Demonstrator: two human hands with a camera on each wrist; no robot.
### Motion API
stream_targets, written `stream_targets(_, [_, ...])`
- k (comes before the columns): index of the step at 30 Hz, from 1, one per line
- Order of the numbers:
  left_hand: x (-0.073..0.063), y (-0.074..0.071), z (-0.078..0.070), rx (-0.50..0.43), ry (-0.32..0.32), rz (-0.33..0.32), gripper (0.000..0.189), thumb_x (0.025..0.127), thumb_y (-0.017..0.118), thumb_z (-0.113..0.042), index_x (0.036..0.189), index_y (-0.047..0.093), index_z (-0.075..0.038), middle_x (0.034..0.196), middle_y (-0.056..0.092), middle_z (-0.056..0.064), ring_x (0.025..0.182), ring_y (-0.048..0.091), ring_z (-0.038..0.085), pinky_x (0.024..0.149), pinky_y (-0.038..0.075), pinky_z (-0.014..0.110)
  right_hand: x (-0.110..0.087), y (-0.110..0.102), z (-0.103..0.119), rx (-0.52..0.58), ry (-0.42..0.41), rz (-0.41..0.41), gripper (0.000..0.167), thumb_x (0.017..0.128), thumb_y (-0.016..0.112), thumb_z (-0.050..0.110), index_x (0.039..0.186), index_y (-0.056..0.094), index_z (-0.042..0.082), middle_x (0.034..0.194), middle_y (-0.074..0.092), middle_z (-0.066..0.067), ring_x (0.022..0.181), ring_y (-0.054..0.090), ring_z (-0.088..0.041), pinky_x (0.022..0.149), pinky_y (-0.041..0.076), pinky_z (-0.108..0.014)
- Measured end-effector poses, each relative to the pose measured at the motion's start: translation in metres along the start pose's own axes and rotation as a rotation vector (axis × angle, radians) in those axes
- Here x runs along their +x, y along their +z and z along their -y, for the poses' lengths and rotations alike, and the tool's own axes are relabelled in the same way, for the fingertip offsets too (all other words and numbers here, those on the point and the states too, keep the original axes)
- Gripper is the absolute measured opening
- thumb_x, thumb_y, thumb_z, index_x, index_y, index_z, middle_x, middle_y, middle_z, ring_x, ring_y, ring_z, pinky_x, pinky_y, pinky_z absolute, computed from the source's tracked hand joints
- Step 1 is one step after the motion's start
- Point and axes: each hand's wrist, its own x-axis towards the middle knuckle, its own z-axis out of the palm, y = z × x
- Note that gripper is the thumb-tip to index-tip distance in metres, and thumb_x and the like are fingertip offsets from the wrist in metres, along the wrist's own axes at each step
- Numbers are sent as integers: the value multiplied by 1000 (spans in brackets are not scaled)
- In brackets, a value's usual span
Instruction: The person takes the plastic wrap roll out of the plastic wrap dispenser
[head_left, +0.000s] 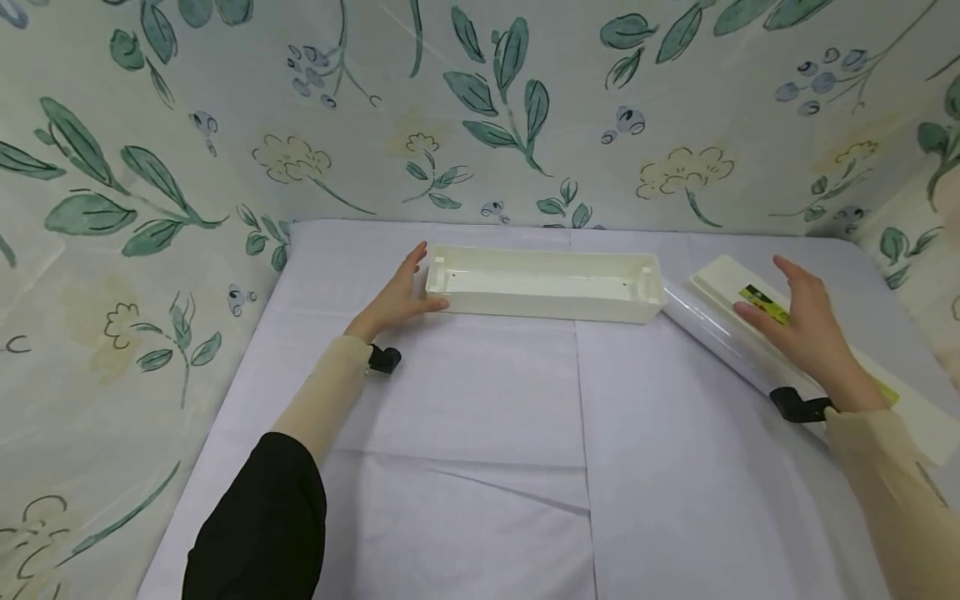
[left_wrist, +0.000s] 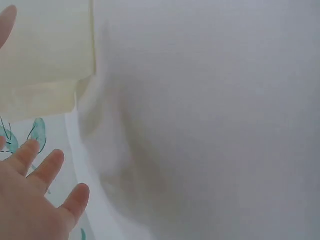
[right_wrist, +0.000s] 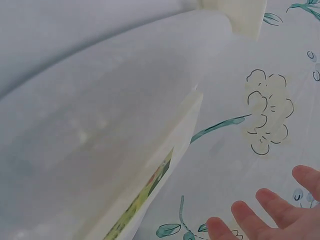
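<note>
A long cream-white plastic box [head_left: 543,305], open at the top, stands toward the back of the table. Around its left end my left hand [head_left: 397,302] is spread, thumb by the front corner and fingers by the back one. In the left wrist view those fingers are straight, close to the box [left_wrist: 47,45]. A roll of clear plastic film [head_left: 716,337] slants from the box's right end toward the front right. Beside the roll lies a long cream-white lid [head_left: 722,273] with a yellow-green label [head_left: 763,305]. My right hand [head_left: 813,342] is over the lid and roll, fingers extended, gripping nothing.
A white cloth [head_left: 465,400] with fold creases covers the table. Behind it and at both sides hangs a curtain [head_left: 360,125] printed with leaves and flowers. Each wrist carries a small black camera [head_left: 385,359].
</note>
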Motion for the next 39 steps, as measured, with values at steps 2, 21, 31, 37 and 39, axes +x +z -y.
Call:
stream_targets(2, [-3, -5, -4, 38, 8, -15, 109, 81, 77, -36, 154, -2, -19, 159, 5, 11, 143, 12, 32, 110, 16, 55, 3, 1, 5, 0, -1, 5, 84, 95, 59, 31, 152, 6, 0, 152, 5, -33, 138, 4, -50, 105, 5, -66])
stream_targets(21, [-15, -14, -52, 396, 24, -104, 99, 86, 61, -57, 155, 3, -15, 159, -7, 9, 143, -5, 37, 105, -9, 65, 36, 21, 62, -44, -232, 33, 92, 87, 70, 29, 152, 11, 1, 154, 9, -26, 139, 4, -47, 107, 5, -64])
stream_targets(31, [-19, -9, -77, 501, 4, -124, 99, 88, 57, -59, 155, 1, -15, 159, -9, 9, 142, -10, 37, 102, -14, 66, 43, 27, 83, -136, -261, 54, 97, 87, 71, 35, 152, 8, 1, 153, 8, -28, 140, 3, -46, 107, 3, -64])
stream_targets(37, [-20, -4, -86, 543, 8, -127, 99, 88, 57, -60, 155, 0, -15, 158, -11, 11, 142, -14, 37, 102, -16, 64, 44, 30, 91, -174, -253, 49, 97, 87, 70, 39, 152, 7, 2, 155, 4, -25, 141, 1, -43, 107, 3, -64])
stream_targets(39, [-20, -2, -88, 563, 12, -126, 99, 88, 56, -61, 155, 0, -15, 158, -12, 12, 141, -14, 37, 102, -15, 65, 44, 30, 94, -176, -250, 56, 98, 87, 69, 40, 153, 7, 2, 156, 3, -24, 141, 1, -43, 107, 3, -64])
